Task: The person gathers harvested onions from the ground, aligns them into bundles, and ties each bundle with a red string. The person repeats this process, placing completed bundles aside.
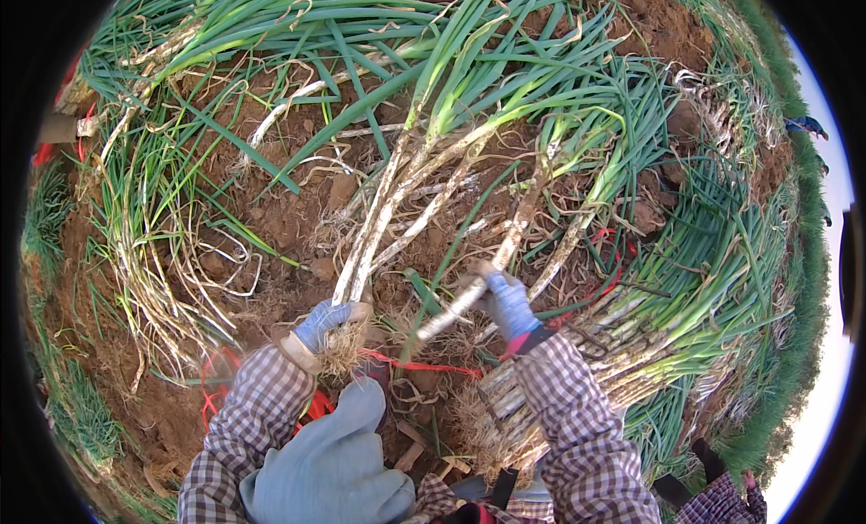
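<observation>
My left hand, in a blue and tan work glove, is closed around the white lower stems of several long green onions, just above their hairy roots. Their green leaves reach away toward the top of the view. To the right, my gloved right hand grips the pale stem of another green onion, whose white lower end points down and left, a little blurred. Beside and below my right forearm lies a thick bundle of green onions, roots toward me. Red plastic string runs between my hands.
Loose green onions cover the brown soil ahead. Thin, curled onion stalks lie at left. More red string is at lower left and by the bundle. At the lower right edge shows a person's checked sleeve; another person's arm enters at far left.
</observation>
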The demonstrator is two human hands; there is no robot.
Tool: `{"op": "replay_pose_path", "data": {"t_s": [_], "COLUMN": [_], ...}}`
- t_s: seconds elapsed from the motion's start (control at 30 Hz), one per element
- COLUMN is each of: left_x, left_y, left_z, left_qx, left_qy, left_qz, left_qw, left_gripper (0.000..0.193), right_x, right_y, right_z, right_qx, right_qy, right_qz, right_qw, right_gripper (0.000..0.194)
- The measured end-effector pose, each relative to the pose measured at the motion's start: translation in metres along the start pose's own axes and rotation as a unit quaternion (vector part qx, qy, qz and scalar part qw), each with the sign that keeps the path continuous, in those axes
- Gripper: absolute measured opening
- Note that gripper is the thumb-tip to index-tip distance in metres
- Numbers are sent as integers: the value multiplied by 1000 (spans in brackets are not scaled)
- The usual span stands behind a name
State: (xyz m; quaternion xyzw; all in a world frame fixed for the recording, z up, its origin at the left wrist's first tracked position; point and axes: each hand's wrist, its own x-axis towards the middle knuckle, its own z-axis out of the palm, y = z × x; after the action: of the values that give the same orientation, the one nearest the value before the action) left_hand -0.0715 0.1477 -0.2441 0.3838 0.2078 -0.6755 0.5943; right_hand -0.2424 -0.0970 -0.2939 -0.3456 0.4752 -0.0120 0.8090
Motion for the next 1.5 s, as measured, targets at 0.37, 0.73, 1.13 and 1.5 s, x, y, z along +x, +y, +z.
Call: {"op": "replay_pose_path", "data": {"t_s": [0.37,0.73,1.13,1.5], "left_x": [0,-5,7,10], "left_y": [-1,-5,-8,-21], "left_z": [-2,5,-23,6], "left_qx": [30,-7,145,79], "left_qy": [74,10,130,25], "left_qz": [-20,-7,66,-13], "left_qw": [997,1000,979,997], "left_gripper": [19,26,35,36], "right_x": [15,-17,2,14], "right_y": [19,41,47,85], "right_z": [37,42,32,94], "right_qx": [333,6,-204,-99], "right_qy": [215,47,344,71], "right_qz": [79,180,79,82], "right_qw": [915,982,913,989], "right_gripper": [23,40,34,56]}}
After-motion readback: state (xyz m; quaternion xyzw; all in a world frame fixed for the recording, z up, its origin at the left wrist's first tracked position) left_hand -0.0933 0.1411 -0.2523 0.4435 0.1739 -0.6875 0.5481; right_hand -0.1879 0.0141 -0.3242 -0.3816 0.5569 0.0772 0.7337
